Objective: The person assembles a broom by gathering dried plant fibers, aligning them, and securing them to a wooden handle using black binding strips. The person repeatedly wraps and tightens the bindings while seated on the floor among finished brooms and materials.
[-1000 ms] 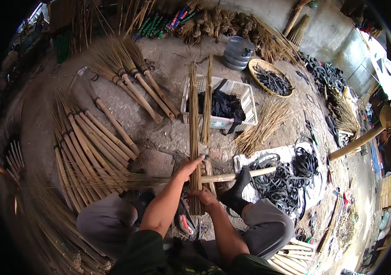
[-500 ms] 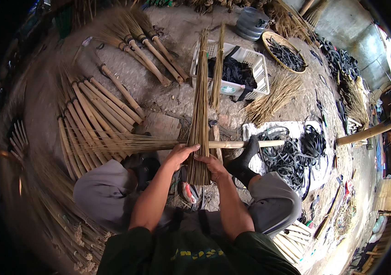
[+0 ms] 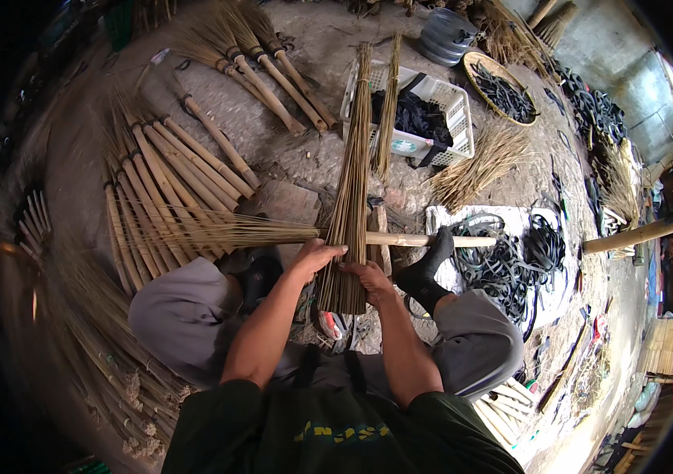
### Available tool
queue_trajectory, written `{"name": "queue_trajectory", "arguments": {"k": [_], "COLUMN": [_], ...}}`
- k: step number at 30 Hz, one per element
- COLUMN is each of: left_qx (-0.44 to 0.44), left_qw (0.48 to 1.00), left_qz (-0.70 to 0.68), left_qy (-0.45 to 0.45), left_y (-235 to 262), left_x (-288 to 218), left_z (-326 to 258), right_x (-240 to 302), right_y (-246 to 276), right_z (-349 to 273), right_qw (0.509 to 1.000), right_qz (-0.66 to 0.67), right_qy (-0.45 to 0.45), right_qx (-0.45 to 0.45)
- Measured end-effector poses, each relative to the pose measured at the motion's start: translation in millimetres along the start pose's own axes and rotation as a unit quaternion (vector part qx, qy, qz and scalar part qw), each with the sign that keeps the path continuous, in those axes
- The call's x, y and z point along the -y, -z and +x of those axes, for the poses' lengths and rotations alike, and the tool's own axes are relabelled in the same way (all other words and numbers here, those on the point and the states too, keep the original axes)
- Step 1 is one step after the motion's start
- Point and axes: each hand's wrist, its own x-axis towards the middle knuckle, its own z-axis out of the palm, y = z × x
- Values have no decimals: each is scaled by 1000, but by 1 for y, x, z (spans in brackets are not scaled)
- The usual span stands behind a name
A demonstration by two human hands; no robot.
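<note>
A long bundle of thin brown sticks [image 3: 358, 134] stretches away from me, its near end fanned out. My left hand [image 3: 318, 258] closes on the bundle's left side, thumb across the sticks. From the right, my right hand [image 3: 371, 281] grips the same bundle lower down, with its thumb over the front. Beneath the bundle lies a stick broom, its bristles [image 3: 257, 231] pointing left and its bamboo handle [image 3: 407, 239] pointing right, near my dark-socked foot [image 3: 429, 276]. A thinner stick bundle [image 3: 388, 103] leans against a white plastic crate [image 3: 456, 107] holding black strips.
Several bamboo-handled brooms [image 3: 186, 170] lie to the left, and more [image 3: 269, 79] lie at the far left. On the right are black rubber strips [image 3: 502, 257] on a white sheet, loose sticks [image 3: 482, 166], a round woven basket [image 3: 532, 118] and a clear plastic container [image 3: 444, 35].
The bundle's near end has swung slightly left, so it slants more, and its sticks look more spread. Both hands still hold it. The whole view has shifted a little.
</note>
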Motion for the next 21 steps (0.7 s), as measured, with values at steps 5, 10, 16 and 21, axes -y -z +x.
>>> {"name": "queue_trajectory", "arguments": {"k": [5, 10, 16, 21], "left_qx": [3, -11, -58, -69], "left_qw": [999, 1000, 998, 997], "left_qz": [18, -20, 9, 4], "left_qy": [31, 13, -9, -17], "left_y": [7, 3, 2, -1], "left_x": [5, 20, 30, 25], "left_z": [3, 10, 12, 6], "right_x": [-1, -2, -8, -17], "right_y": [1, 2, 10, 9], "right_z": [0, 0, 6, 11], "right_qw": [1000, 999, 999, 998], "right_qz": [-15, -24, -35, -61], "right_qy": [-17, -27, -21, -13], "right_qx": [-10, -20, -20, -25]}}
